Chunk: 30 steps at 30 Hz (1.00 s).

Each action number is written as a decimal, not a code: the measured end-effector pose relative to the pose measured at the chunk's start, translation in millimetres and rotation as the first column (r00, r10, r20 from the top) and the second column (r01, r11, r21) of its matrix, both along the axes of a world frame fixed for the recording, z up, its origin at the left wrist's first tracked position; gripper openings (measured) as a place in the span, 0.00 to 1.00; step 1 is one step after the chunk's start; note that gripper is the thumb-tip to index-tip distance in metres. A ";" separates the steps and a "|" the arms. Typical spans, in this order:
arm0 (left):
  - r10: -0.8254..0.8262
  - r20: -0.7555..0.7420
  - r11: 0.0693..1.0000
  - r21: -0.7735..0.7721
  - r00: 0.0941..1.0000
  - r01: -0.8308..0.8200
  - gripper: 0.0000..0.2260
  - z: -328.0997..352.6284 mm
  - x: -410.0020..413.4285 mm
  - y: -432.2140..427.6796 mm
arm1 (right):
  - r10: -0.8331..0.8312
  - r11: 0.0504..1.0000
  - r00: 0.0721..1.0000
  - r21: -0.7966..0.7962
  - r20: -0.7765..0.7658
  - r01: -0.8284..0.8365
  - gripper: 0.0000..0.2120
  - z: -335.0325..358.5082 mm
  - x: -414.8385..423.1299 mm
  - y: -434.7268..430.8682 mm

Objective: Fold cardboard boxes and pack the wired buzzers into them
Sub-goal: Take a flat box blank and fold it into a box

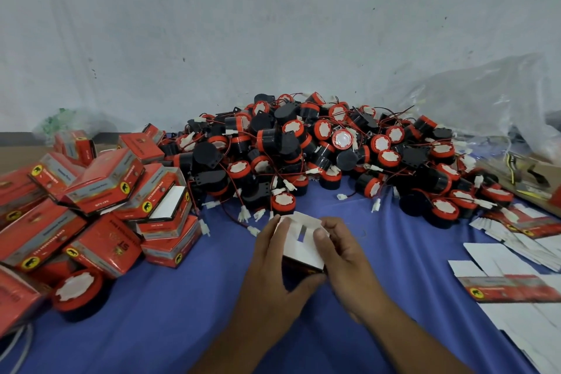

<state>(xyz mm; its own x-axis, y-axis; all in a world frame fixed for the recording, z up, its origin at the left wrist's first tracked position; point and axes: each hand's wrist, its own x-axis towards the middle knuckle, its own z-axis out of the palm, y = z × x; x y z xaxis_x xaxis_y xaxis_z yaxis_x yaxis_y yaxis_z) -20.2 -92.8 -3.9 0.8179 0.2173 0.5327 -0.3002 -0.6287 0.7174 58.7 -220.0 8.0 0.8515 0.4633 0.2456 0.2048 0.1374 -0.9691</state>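
Note:
A small cardboard box [301,244], white inside and red outside, sits between both hands over the blue cloth, its white flaps showing on top. My left hand [274,267] grips its left side, thumb under the near corner. My right hand [341,255] holds the right side, with fingers curled over the top flap. Behind them lies a big heap of black and red wired buzzers [328,155] with white connectors. One buzzer [79,293] lies apart at the near left.
Several closed red boxes [100,206] are piled at the left. Flat unfolded box blanks [516,264] lie spread at the right. A clear plastic bag [491,100] slumps at the back right against the pale wall. A blue cloth [151,328] covers the table.

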 end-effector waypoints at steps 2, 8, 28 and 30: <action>0.034 0.035 0.999 0.037 0.999 -0.035 0.36 1.7 -1.5 5.7 | 0.048 0.998 0.996 -0.050 0.072 -0.045 0.20 1.9 -2.6 -0.8; 0.037 0.040 0.981 0.191 0.999 -0.044 0.37 1.2 -2.0 5.8 | 0.083 0.994 0.994 -0.075 0.078 -0.077 0.25 7.6 -3.1 -5.0; 0.057 0.055 0.982 0.178 0.997 -0.066 0.44 0.8 0.0 4.3 | -0.032 0.990 0.985 -0.127 0.170 0.054 0.21 -1.1 -0.7 -1.9; 0.068 0.101 0.972 0.219 0.993 -0.088 0.42 -1.6 0.8 5.3 | 0.003 0.993 0.988 -0.117 0.153 0.016 0.19 -0.7 0.9 -3.1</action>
<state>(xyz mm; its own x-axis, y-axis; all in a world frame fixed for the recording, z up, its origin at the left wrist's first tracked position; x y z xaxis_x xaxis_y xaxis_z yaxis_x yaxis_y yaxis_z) -19.3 -87.5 -5.5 0.7482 0.1460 0.6472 -0.3022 -0.7933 0.5284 59.5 -223.1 7.3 0.8113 0.4913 0.3171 0.3520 0.0226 -0.9357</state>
